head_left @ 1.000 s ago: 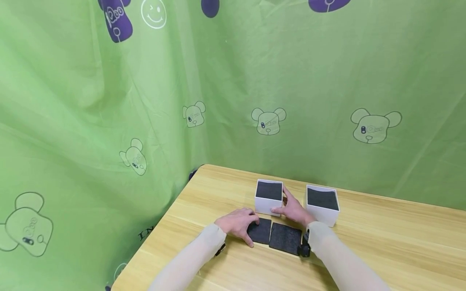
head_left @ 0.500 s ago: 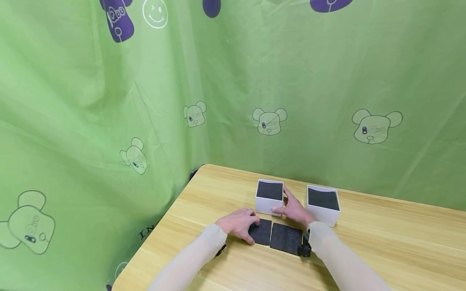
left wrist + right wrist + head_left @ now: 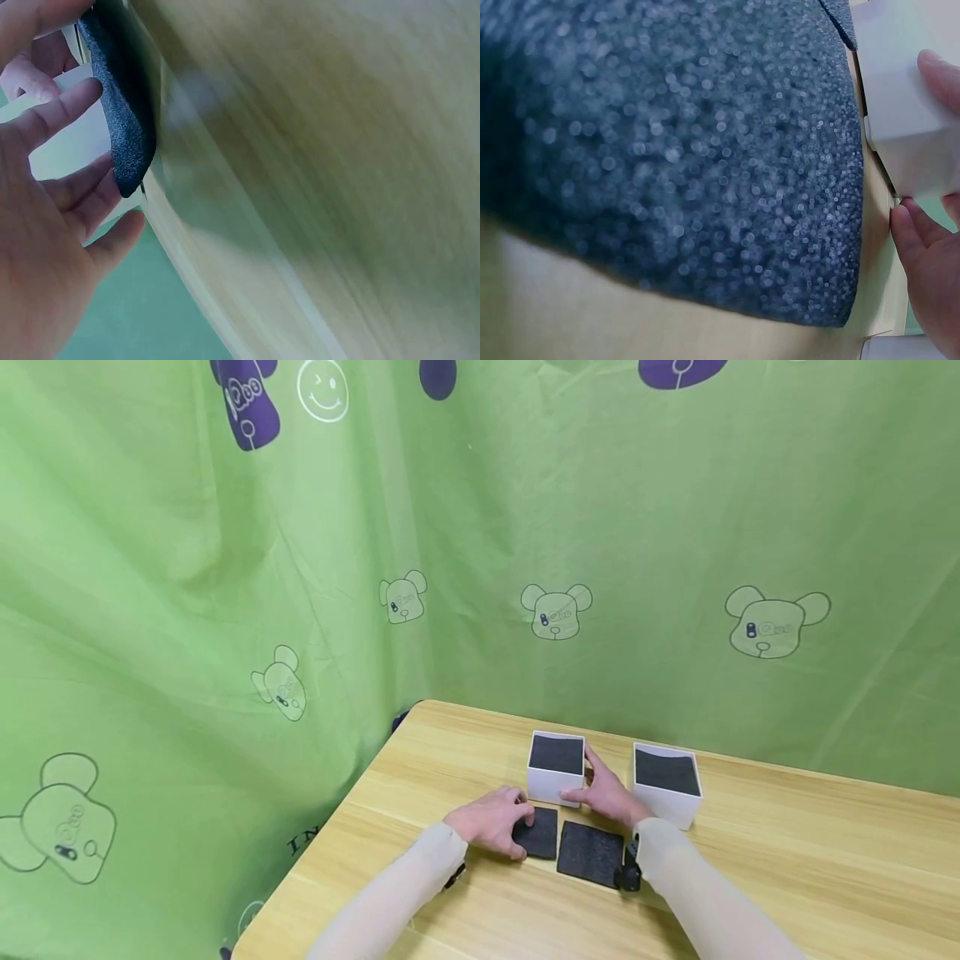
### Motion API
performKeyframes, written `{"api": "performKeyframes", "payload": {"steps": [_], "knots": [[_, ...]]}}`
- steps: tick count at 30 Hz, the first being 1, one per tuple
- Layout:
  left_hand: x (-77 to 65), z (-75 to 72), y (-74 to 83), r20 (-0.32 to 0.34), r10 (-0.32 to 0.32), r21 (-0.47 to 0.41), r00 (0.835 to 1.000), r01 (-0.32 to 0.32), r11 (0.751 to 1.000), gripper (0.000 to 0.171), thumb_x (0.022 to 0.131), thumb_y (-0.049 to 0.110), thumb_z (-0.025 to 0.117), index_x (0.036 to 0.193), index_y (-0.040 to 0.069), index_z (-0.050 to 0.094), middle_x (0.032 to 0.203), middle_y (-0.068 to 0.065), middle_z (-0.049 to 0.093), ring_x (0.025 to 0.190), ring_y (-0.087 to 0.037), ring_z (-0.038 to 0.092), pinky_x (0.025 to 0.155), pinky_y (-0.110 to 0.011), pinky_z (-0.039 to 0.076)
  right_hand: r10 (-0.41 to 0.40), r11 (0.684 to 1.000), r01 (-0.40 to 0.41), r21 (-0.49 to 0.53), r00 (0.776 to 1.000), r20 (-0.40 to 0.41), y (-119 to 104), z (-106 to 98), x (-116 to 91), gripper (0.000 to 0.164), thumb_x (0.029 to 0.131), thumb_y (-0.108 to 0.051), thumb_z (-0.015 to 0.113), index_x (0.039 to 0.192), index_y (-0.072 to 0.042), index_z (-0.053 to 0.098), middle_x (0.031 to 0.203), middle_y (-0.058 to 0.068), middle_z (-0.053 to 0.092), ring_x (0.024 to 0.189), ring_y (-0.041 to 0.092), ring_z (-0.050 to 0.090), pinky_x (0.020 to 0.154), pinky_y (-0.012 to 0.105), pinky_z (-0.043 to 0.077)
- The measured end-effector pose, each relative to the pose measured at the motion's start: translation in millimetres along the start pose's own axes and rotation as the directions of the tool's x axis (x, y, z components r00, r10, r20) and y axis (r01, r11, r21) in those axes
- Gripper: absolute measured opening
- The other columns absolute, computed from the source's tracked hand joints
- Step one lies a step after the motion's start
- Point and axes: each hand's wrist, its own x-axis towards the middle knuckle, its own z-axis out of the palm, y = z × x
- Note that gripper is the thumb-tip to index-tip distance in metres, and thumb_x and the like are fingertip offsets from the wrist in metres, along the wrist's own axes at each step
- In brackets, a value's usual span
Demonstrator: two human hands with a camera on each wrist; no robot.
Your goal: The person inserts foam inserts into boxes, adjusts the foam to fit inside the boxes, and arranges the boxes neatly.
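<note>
My left hand [image 3: 487, 821] grips a square black foam pad [image 3: 540, 833] by its edges, with the thumb at the near side and the fingers at the far side. In the left wrist view that foam pad [image 3: 127, 124] looks bent and a little raised off the wood. My right hand [image 3: 606, 793] holds the right side of a white box [image 3: 553, 786], thumb on its front wall and fingers reaching behind. Black foam [image 3: 557, 753] fills the top of this box. A second foam pad [image 3: 589, 853] lies flat under my right wrist, large and close in the right wrist view.
Another white box [image 3: 664, 806] with black foam in it stands to the right, beside my right forearm. Both boxes are near the back edge of the wooden table [image 3: 450, 743]. A green printed curtain [image 3: 637, 527] hangs behind and to the left.
The left foam pad has shifted slightly away from me toward the box, and its near edge no longer lines up with the other pad. My right hand and the box stay put.
</note>
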Motion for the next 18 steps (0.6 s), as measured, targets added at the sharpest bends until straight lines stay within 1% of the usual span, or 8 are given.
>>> {"api": "performKeyframes", "payload": {"steps": [4,7,10,14,18], "knots": [[0.5,1.8,-0.7,0.012,-0.004,0.011,1.000,0.004,1.000,0.044,0.064,0.055,0.066,0.099,0.031,0.053,0.108,0.008,0.044,0.095,-0.010,0.039,0.079,-0.021,0.036,0.004,1.000,-0.004,-0.002,1.000,0.002,-0.1,0.2,-0.2,0.111,0.069,-0.030,0.075,0.141,-0.020,-0.008,0.145,0.016,0.002,0.123,0.041,0.023,0.095,0.046,0.029],[0.4,3.2,-1.0,0.016,-0.007,-0.003,1.000,0.007,1.000,0.048,0.064,0.055,0.066,0.103,0.031,0.052,0.108,0.009,0.044,0.095,-0.009,0.039,0.079,-0.020,0.036,0.006,1.000,-0.006,-0.007,1.000,0.003,-0.4,0.0,0.2,0.111,0.069,-0.030,0.075,0.141,-0.020,-0.008,0.145,0.017,0.002,0.123,0.040,0.023,0.095,0.045,0.029],[1.0,4.0,-0.5,0.003,-0.002,-0.017,1.000,0.003,1.000,0.052,0.064,0.052,0.067,0.107,0.029,0.050,0.108,0.007,0.043,0.095,-0.010,0.040,0.079,-0.020,0.036,0.018,1.000,-0.018,-0.017,1.000,-0.004,0.0,-0.4,0.6,0.111,0.067,-0.032,0.075,0.142,-0.020,-0.007,0.145,0.016,0.003,0.123,0.040,0.024,0.095,0.045,0.029],[2.0,4.0,-0.4,-0.024,0.003,-0.027,1.000,-0.004,1.000,0.054,0.063,0.049,0.068,0.109,0.028,0.047,0.107,0.005,0.042,0.093,-0.011,0.040,0.079,-0.021,0.037,0.019,1.000,-0.019,-0.013,1.000,-0.002,1.6,-1.1,1.8,0.112,0.067,-0.032,0.075,0.142,-0.020,-0.007,0.145,0.015,0.003,0.123,0.039,0.024,0.095,0.045,0.030],[2.1,2.4,-0.5,-0.045,0.006,-0.033,0.999,-0.007,0.999,0.054,0.063,0.047,0.068,0.108,0.027,0.045,0.106,0.005,0.042,0.093,-0.010,0.041,0.080,-0.021,0.037,-0.003,1.000,0.003,0.004,1.000,0.004,3.6,-1.5,2.7,0.111,0.068,-0.031,0.075,0.141,-0.019,-0.007,0.145,0.015,0.002,0.123,0.040,0.024,0.095,0.045,0.030]]}}
